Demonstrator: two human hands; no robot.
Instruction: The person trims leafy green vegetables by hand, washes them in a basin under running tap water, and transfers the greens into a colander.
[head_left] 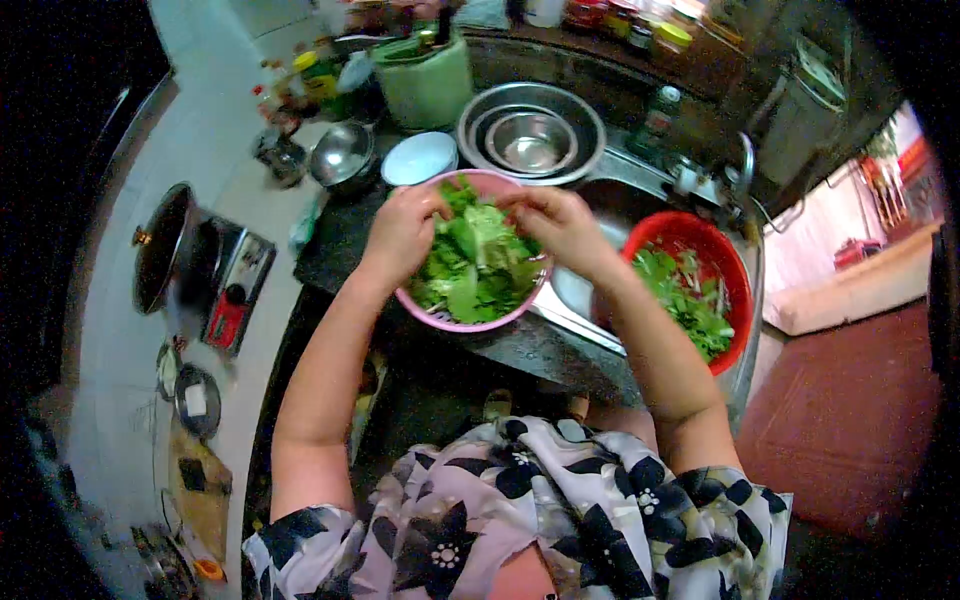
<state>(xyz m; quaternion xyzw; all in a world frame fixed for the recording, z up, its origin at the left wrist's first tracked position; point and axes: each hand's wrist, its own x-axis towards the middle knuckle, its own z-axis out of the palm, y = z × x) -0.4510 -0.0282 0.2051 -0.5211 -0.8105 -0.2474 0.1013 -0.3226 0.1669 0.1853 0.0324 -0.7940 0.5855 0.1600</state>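
Observation:
A pink basket point(447, 322) full of leafy greens point(465, 262) stands on the dark counter, beside the sink. My left hand point(402, 232) is over the basket's left side, its fingers curled around some of the leaves. Across from it, my right hand point(560, 225) bends over the right rim, with thumb and fingers pinched together on leaves near the top of the pile. The fingertips of both hands are partly hidden among the greens. To the right of my right forearm, a red basin point(738, 275) holds more cut greens point(690, 300).
Nested steel bowls point(533, 143) and a white bowl point(420, 158) sit behind the basket. A green container point(425, 85) stands farther back. The sink point(610, 205) and faucet point(745, 165) are at right. A portable gas stove point(238, 290) with a wok point(165, 247) is at left.

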